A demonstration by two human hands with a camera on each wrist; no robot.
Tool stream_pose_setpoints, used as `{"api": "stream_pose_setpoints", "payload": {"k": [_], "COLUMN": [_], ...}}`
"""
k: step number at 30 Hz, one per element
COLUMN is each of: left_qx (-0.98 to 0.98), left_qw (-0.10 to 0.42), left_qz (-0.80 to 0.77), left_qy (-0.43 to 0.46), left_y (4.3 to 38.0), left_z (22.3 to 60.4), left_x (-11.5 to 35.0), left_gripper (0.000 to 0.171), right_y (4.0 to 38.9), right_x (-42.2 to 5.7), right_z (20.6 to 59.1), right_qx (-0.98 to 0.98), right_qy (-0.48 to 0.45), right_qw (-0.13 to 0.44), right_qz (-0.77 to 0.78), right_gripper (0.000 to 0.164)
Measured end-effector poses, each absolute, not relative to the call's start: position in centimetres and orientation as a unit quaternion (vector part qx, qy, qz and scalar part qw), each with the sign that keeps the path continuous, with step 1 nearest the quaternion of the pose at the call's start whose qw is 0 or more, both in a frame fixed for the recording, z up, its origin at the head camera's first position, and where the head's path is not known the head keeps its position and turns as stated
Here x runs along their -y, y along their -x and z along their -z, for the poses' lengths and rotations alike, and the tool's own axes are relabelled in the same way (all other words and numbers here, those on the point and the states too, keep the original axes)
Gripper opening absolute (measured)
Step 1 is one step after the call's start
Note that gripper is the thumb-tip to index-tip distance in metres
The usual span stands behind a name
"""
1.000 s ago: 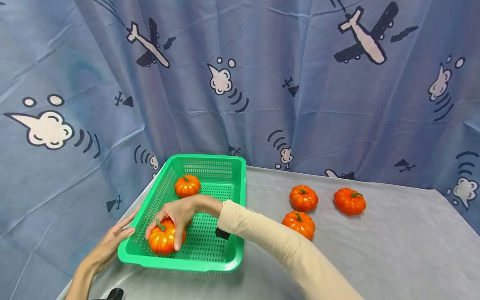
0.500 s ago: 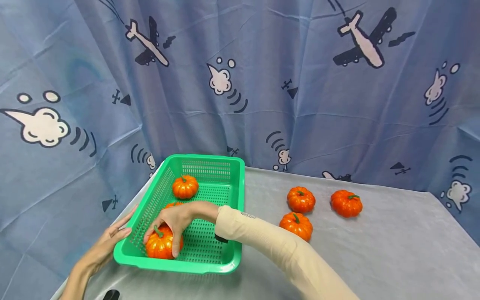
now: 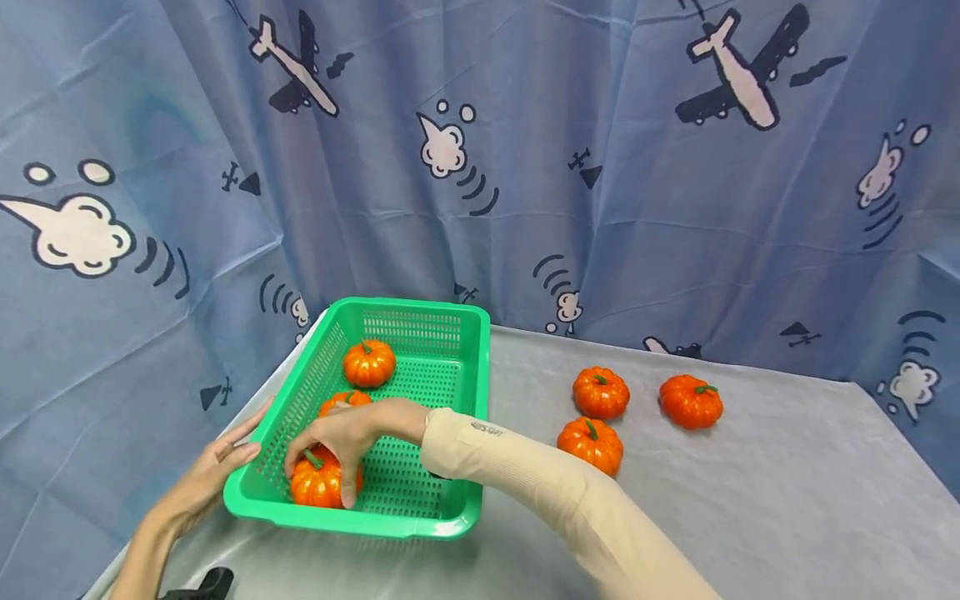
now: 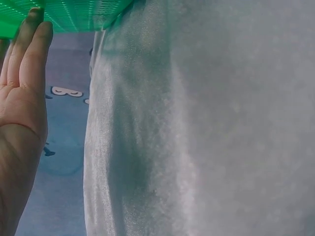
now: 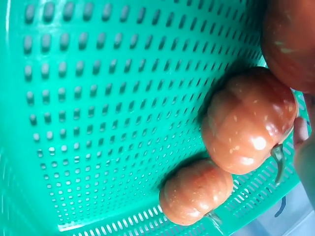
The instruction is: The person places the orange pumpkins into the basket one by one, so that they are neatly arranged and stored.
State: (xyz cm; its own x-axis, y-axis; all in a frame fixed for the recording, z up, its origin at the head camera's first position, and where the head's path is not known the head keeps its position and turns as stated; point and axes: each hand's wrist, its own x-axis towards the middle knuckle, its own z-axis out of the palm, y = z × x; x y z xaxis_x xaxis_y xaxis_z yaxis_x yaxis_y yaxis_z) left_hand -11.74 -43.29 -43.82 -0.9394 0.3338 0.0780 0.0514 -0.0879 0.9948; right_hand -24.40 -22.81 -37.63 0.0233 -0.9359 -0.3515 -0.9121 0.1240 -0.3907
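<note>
In the head view a green slotted plastic basket (image 3: 483, 400) holds 3 orange toy pumpkins in a row along its left side. My right hand (image 3: 341, 435) grips the nearest pumpkin (image 3: 318, 485) from above, thumb on one side and fingers on the other, in the near left corner. Behind it lies the middle pumpkin (image 3: 344, 402), partly covered by the hand, and then the far pumpkin (image 3: 369, 364). The right wrist view shows the gripped pumpkin (image 5: 293, 44) beside the middle one. My left hand (image 3: 206, 479) rests straight fingers against the basket's outer left wall.
To the basket's right, 3 more pumpkins stand on the grey-covered table (image 3: 787, 483): a front one (image 3: 590, 446), one just behind it (image 3: 601, 393) and one farther right (image 3: 691, 402). A blue curtain (image 3: 525, 167) with airplane prints hangs behind and to the left.
The right hand and its pumpkin have shifted slightly toward the basket's near edge, exposing more of the middle pumpkin. The left hand stays at the basket's side. The head view has shifted a little.
</note>
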Motion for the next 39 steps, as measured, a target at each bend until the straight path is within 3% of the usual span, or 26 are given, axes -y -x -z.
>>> {"api": "stream_pose_setpoints", "payload": {"k": [9, 21, 24, 27, 31, 35, 39], "left_qx": [-0.658, -0.692, -0.741, -0.782, -0.802, -0.77, -0.702], "left_qw": [0.116, 0.108, 0.09, 0.082, 0.086, 0.096, 0.114], "left_qz": [-0.727, -0.704, -0.661, -0.617, -0.592, -0.63, -0.698], "left_qy": [-0.156, -0.115, -0.069, -0.028, -0.015, -0.036, -0.086], "left_y": [11.9, 11.6, 11.2, 11.3, 11.8, 11.9, 11.4], "left_z": [44.0, 43.5, 43.5, 43.6, 43.5, 43.5, 43.6], "left_x": [43.4, 43.0, 43.2, 43.1, 42.9, 43.0, 43.1], "left_gripper": [0.058, 0.055, 0.053, 0.055, 0.058, 0.052, 0.053], "right_y": [23.3, 23.9, 23.8, 23.0, 21.4, 19.9, 18.6], "right_x": [22.7, 21.2, 20.9, 19.9, 17.6, 14.5, 11.1], "right_z": [37.9, 36.8, 35.6, 33.7, 30.3, 28.5, 29.1], "right_qx": [-0.744, -0.726, -0.698, -0.675, -0.679, -0.68, -0.664], "right_qy": [0.628, 0.637, 0.649, 0.638, 0.567, 0.512, 0.504], "right_qw": [0.217, 0.258, 0.284, 0.301, 0.279, 0.238, 0.226], "right_qz": [-0.07, 0.022, 0.102, 0.217, 0.374, 0.467, 0.503], "right_gripper": [0.087, 0.093, 0.084, 0.065, 0.042, 0.036, 0.037]}}
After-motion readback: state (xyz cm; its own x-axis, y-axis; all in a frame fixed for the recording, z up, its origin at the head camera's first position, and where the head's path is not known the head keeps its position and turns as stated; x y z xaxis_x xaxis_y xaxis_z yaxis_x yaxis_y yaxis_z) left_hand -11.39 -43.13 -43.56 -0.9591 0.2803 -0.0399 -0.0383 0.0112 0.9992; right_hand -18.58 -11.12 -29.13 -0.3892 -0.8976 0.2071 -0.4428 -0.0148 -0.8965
